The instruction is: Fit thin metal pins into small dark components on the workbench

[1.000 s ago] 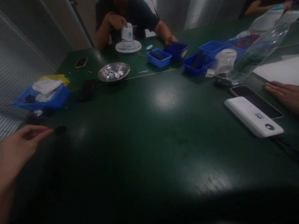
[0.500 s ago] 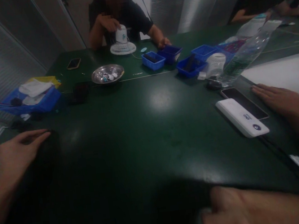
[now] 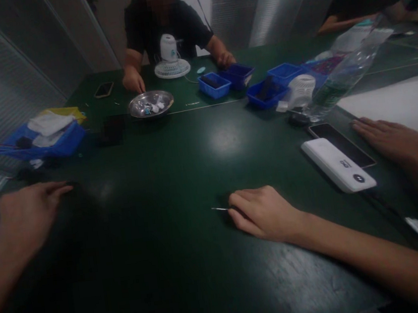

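Observation:
My left hand (image 3: 26,215) rests on the dark green table (image 3: 179,160) at the left. Its fingers are drawn together in a pinch, their tips on a small black piece (image 3: 71,184). At the table's middle, my right hand (image 3: 265,213) lies with its fingers curled round a thin metal tool (image 3: 219,208), whose tip pokes out to the left. A white power bank (image 3: 337,164) and a dark phone (image 3: 340,144) lie to the right of it.
A neighbour's hand (image 3: 393,139) lies flat by the phone. Across the table a person sits behind a small white fan (image 3: 170,59), a steel bowl (image 3: 150,103) and several blue trays (image 3: 215,83). A blue tray with cloths (image 3: 43,139) stands at the left, a plastic bottle (image 3: 340,82) at the right.
My right hand has come up from the bottom edge onto the middle of the table with the thin tool. The person opposite lowered a hand from the fan to the bowl.

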Action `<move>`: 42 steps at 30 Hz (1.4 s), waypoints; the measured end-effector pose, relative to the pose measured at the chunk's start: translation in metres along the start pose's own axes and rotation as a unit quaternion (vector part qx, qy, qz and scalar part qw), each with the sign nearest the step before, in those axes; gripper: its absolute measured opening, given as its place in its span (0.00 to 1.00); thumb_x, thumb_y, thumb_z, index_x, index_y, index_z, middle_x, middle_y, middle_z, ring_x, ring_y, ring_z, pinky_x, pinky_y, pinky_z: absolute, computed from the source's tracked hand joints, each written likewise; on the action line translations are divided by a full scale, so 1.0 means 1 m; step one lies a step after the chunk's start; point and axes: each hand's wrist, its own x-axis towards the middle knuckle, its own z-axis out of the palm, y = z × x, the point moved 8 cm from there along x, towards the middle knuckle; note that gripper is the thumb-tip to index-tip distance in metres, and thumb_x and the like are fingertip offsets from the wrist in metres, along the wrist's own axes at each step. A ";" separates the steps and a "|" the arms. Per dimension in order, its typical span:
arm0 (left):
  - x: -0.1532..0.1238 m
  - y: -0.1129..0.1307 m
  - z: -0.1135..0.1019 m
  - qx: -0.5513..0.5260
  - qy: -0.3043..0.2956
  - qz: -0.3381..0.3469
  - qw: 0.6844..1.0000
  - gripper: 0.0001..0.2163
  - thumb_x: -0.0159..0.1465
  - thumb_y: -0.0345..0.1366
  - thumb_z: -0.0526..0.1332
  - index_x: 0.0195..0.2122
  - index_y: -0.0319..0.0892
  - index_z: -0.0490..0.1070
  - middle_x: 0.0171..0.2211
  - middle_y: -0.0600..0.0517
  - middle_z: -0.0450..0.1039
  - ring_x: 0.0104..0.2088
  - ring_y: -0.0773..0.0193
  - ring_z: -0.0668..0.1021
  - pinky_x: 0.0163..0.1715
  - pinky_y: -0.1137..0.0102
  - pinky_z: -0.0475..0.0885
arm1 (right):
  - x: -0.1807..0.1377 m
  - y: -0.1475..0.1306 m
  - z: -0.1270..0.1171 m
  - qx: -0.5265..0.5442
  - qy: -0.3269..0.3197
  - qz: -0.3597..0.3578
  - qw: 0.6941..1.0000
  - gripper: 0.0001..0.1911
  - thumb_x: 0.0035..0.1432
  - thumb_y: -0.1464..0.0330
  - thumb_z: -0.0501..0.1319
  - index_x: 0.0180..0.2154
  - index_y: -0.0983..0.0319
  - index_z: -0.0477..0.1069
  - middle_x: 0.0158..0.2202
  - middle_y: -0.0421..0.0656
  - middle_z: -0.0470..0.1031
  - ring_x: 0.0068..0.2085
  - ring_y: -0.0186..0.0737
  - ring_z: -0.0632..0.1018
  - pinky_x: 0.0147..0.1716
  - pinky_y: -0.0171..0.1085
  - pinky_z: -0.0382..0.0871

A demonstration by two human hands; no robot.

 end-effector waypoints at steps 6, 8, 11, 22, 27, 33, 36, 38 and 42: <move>-0.023 0.055 0.000 0.172 -0.060 0.050 0.982 0.23 0.73 0.29 0.37 0.54 0.22 0.68 0.43 0.30 0.75 0.41 0.44 0.76 0.32 0.67 0.64 | -0.003 -0.001 0.006 -0.004 0.004 -0.001 1.000 0.17 0.74 0.61 0.47 0.38 0.63 0.66 0.32 0.42 0.71 0.29 0.35 0.70 0.30 0.36 0.57; -0.026 0.066 -0.006 0.183 -0.057 0.052 0.980 0.21 0.72 0.27 0.38 0.50 0.21 0.69 0.42 0.29 0.75 0.41 0.45 0.76 0.33 0.67 0.65 | -0.003 -0.001 0.005 -0.002 0.009 -0.001 1.000 0.17 0.74 0.61 0.47 0.38 0.63 0.66 0.32 0.42 0.72 0.29 0.35 0.69 0.31 0.36 0.57; -0.028 0.070 -0.011 0.188 -0.050 0.052 0.980 0.21 0.73 0.29 0.38 0.48 0.24 0.69 0.42 0.31 0.75 0.39 0.48 0.77 0.35 0.67 0.65 | -0.003 0.000 0.005 -0.002 0.013 0.000 1.000 0.16 0.74 0.61 0.48 0.37 0.62 0.66 0.31 0.42 0.72 0.29 0.35 0.69 0.30 0.35 0.57; -0.016 0.007 0.004 0.070 0.052 -0.011 0.996 0.26 0.75 0.51 0.44 0.49 0.36 0.74 0.35 0.45 0.74 0.33 0.54 0.74 0.29 0.71 0.64 | -0.003 -0.001 0.003 -0.001 0.021 0.009 1.000 0.16 0.74 0.61 0.48 0.37 0.62 0.67 0.30 0.40 0.71 0.28 0.34 0.70 0.29 0.36 0.55; -0.010 -0.008 0.006 -0.064 0.087 -0.002 0.994 0.22 0.73 0.52 0.53 0.48 0.39 0.76 0.43 0.51 0.77 0.37 0.61 0.77 0.43 0.67 0.72 | -0.005 0.000 0.002 0.000 0.030 0.012 0.999 0.16 0.74 0.60 0.49 0.38 0.62 0.67 0.30 0.40 0.71 0.29 0.35 0.70 0.29 0.35 0.55; -0.053 0.126 -0.008 -0.282 0.075 0.278 0.915 0.11 0.72 0.42 0.60 0.46 0.42 0.76 0.49 0.52 0.77 0.47 0.61 0.79 0.51 0.63 0.75 | -0.007 -0.003 -0.001 0.019 0.059 -0.001 0.998 0.17 0.74 0.57 0.52 0.42 0.62 0.68 0.33 0.42 0.73 0.31 0.35 0.71 0.29 0.34 0.56; -0.094 0.212 -0.019 -0.369 0.037 0.415 0.831 0.06 0.72 0.33 0.60 0.45 0.42 0.77 0.46 0.48 0.78 0.45 0.63 0.79 0.46 0.68 0.77 | -0.009 -0.009 0.000 0.019 0.062 -0.020 0.998 0.17 0.75 0.56 0.52 0.44 0.62 0.69 0.34 0.41 0.73 0.32 0.35 0.72 0.29 0.34 0.56; -0.112 0.246 -0.026 -0.392 0.033 0.457 0.798 0.06 0.71 0.30 0.61 0.45 0.42 0.77 0.44 0.48 0.79 0.45 0.62 0.79 0.46 0.66 0.77 | -0.013 -0.011 0.000 0.014 0.068 -0.020 0.997 0.17 0.74 0.55 0.53 0.46 0.62 0.69 0.35 0.41 0.73 0.31 0.34 0.72 0.27 0.34 0.56; -0.115 0.256 -0.023 -0.425 -0.029 0.416 0.804 0.06 0.70 0.32 0.64 0.47 0.43 0.75 0.44 0.49 0.78 0.43 0.62 0.79 0.44 0.66 0.77 | -0.018 -0.011 -0.001 0.051 0.071 -0.009 0.996 0.15 0.75 0.57 0.54 0.51 0.60 0.69 0.38 0.41 0.73 0.31 0.32 0.72 0.27 0.33 0.57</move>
